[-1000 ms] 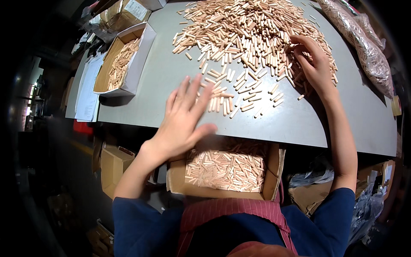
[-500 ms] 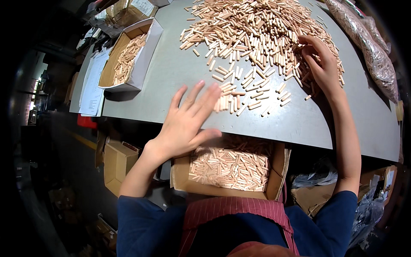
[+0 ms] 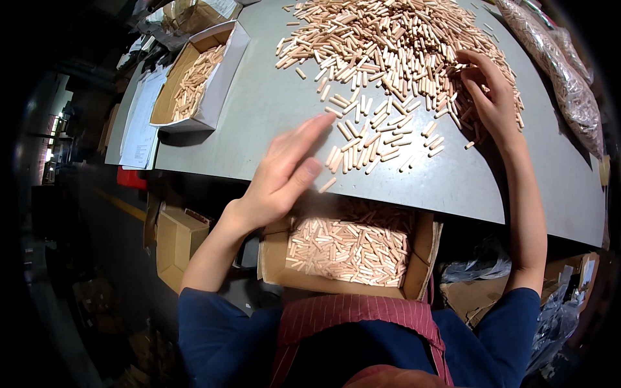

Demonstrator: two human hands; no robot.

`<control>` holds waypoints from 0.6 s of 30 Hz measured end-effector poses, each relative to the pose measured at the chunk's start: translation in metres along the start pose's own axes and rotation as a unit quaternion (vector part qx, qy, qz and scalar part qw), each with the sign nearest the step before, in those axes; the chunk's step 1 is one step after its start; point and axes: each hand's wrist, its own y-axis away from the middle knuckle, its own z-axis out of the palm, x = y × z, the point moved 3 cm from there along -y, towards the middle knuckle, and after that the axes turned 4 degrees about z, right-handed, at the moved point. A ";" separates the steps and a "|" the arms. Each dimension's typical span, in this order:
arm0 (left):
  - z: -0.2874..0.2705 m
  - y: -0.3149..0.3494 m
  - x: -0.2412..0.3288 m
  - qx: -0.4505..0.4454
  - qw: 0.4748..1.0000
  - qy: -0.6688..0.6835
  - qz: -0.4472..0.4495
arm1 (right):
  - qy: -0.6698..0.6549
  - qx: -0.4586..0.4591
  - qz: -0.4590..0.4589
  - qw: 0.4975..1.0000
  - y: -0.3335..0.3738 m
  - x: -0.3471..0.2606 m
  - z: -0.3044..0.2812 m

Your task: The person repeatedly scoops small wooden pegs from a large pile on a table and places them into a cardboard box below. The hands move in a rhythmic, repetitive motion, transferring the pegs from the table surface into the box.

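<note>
A large heap of short wooden dowels [image 3: 381, 45] covers the far middle of the grey table [image 3: 246, 145], with looser dowels spread toward its front edge. My left hand [image 3: 281, 171], slightly blurred, is over the table's front edge beside these loose dowels. Its fingers are stretched out and the thumb stands apart; nothing shows in it. One dowel [image 3: 328, 185] lies by its thumb, at the edge. At the heap's right side is my right hand [image 3: 493, 97], with bent fingers and a gap between thumb and forefinger. Its fingertips touch the dowels, and some fingers are hidden.
Below the table edge, against me, sits an open cardboard box [image 3: 422, 258] holding many dowels. A white box [image 3: 226, 74] with more dowels stands at the left beside papers [image 3: 139, 119]. Clear plastic bags of dowels [image 3: 559, 84] lie along the right edge.
My left hand has turned onto its side, its fingers drawn together. A single dowel now lies apart near the table edge. My right hand has hardly moved.
</note>
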 end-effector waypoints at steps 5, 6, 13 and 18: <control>0.006 -0.002 0.002 0.015 0.998 -0.055 0.039 | -0.001 0.004 0.007 1.000 0.000 0.004 0.000; 0.006 -0.002 0.002 0.019 0.999 -0.037 0.025 | 0.002 0.006 0.003 1.000 0.000 0.005 0.000; 0.016 -0.006 0.015 -0.002 0.974 -0.194 0.113 | -0.007 -0.008 0.002 1.000 -0.001 0.000 -0.001; 0.031 -0.004 0.032 -0.052 0.956 -0.254 0.140 | -0.003 -0.008 -0.001 1.000 0.000 -0.001 -0.001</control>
